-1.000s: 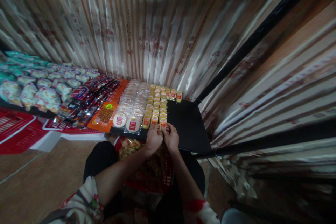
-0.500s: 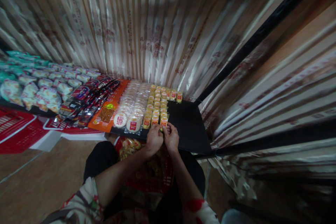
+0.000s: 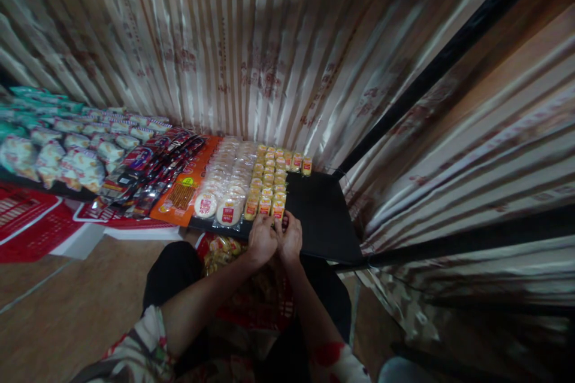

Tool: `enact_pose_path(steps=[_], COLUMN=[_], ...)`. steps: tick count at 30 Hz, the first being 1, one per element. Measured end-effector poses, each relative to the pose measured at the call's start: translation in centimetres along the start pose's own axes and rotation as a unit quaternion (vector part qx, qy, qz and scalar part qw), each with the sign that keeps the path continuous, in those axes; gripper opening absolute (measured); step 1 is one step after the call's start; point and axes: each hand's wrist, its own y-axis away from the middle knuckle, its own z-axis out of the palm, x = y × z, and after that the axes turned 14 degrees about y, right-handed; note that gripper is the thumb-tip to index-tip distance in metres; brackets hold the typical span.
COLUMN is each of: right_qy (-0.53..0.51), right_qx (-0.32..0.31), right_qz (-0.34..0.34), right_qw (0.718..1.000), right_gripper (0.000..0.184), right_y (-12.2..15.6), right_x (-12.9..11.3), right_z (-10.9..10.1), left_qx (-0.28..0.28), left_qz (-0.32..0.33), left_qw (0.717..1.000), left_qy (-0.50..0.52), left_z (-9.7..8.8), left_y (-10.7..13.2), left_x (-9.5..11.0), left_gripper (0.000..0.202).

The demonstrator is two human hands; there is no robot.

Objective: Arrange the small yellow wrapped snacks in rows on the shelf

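Note:
Small yellow snack packets [image 3: 268,179] stand in tight rows on a black shelf [image 3: 327,215]. At the near end of the right-hand full row, a yellow snack packet [image 3: 278,208] with a red and orange label is pinched at its lower edge between both hands. My left hand [image 3: 263,240] is closed at its left corner, fingertips partly hidden. My right hand [image 3: 290,238] has its thumb and curled fingers at the packet's right side. The two thumbs almost touch. To the left lie round white crackers [image 3: 229,212] in clear wrappers.
Further left come an orange bag [image 3: 179,194], dark shiny packs [image 3: 135,176] and white-and-teal bags [image 3: 81,164]. Below the shelf, a red basket [image 3: 287,305] holds wrapped snacks between the knees. Black poles [image 3: 431,87] and a striped curtain [image 3: 265,42] bound the shelf.
Both hands have shifted slightly left and drawn closer together. The front yellow snack packet has moved slightly left, into line with its row.

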Motion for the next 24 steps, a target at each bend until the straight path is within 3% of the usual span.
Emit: enact_pose_path(steps=[3,11,24], right_qy=[0.029,-0.005,0.006], right_qx=[0.013,-0.028,-0.019], right_qz=[-0.005,0.018,0.034], right_qw=[0.999,0.999,0.999], right_gripper=[0.049,0.051,0.047], right_y=[0.16,0.15,0.56], right_x=[-0.07,-0.39,-0.06], right_z=[0.13,-0.09,-0.35], left_qx=[-0.004,-0.007,0.004], left_qz=[0.001,0.004,0.015], left_qw=[1.0,1.0,0.999], left_qy=[-0.008,0.001,0.029], left_z=[-0.08,-0.06,0.35], left_y=[0.03,0.11,0.72], left_x=[-0.21,-0.4,-0.99], left_gripper=[0.042,0.043,0.043])
